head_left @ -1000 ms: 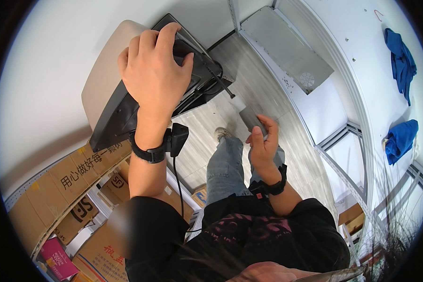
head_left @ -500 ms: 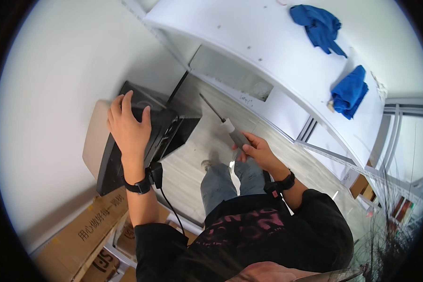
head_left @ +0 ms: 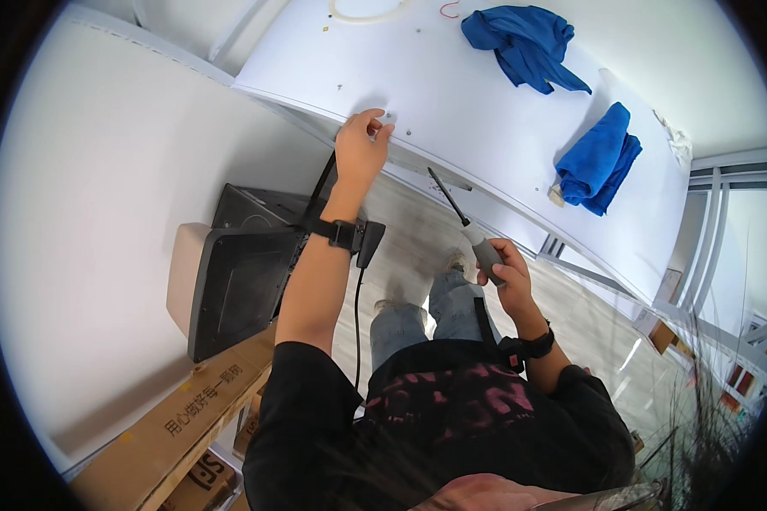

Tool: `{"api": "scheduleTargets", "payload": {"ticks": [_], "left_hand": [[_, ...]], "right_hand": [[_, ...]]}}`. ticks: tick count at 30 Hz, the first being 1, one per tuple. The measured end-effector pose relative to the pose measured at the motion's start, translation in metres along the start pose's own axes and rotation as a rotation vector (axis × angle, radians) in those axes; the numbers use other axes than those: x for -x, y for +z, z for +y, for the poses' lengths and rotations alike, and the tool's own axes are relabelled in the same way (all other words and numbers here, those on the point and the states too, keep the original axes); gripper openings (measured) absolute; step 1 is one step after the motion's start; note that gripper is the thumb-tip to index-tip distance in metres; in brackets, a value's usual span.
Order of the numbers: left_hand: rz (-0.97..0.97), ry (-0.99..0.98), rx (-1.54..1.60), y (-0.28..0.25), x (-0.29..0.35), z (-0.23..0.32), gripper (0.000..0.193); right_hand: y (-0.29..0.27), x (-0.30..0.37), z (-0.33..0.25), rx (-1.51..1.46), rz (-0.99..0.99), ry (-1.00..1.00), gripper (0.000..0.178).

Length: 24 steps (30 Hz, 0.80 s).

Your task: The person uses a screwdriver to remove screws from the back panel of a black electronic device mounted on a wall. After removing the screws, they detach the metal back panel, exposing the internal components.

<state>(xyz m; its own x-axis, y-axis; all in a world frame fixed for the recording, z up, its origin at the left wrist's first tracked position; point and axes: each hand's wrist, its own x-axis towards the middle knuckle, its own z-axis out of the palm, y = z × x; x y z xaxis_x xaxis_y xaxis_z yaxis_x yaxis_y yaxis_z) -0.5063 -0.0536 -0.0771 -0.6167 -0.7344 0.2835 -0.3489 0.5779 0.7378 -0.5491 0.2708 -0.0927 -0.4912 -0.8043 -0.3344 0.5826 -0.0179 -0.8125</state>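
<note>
"How is the long, grey-handled metal screwdriver (head_left: 480, 244) coloured?"
"Dark shaft, pale collar, grey handle."
"And the crumpled blue fabric cloth (head_left: 520, 38)?"
"Solid blue; the broad, flat white tabletop (head_left: 464, 102) is plainer."
"The short-sleeved black fabric T-shirt (head_left: 486, 443)?"
"Black, with pink print across the chest."

The left arm (head_left: 317, 289) stretched well forward, the left hand (head_left: 362, 152) half curled, its thumb (head_left: 385, 134) just apart from the fingers (head_left: 367, 115). The right forearm (head_left: 532, 325) angled inward, the right hand (head_left: 510, 274) closer in, folded in a grip.
</note>
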Motion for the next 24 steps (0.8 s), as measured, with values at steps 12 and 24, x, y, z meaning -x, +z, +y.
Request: {"api": "scheduleTargets", "payload": {"ticks": [12, 24], "left_hand": [[0.117, -0.061, -0.077, 0.024, -0.011, -0.009, 0.019], [0.094, -0.831, 1.453, -0.077, 0.131, -0.046, 0.016]], "right_hand": [[-0.023, -0.007, -0.023, 0.032, 0.000, 0.011, 0.041], [0.057, -0.053, 0.010, 0.215, -0.315, 0.156, 0.044]]}}
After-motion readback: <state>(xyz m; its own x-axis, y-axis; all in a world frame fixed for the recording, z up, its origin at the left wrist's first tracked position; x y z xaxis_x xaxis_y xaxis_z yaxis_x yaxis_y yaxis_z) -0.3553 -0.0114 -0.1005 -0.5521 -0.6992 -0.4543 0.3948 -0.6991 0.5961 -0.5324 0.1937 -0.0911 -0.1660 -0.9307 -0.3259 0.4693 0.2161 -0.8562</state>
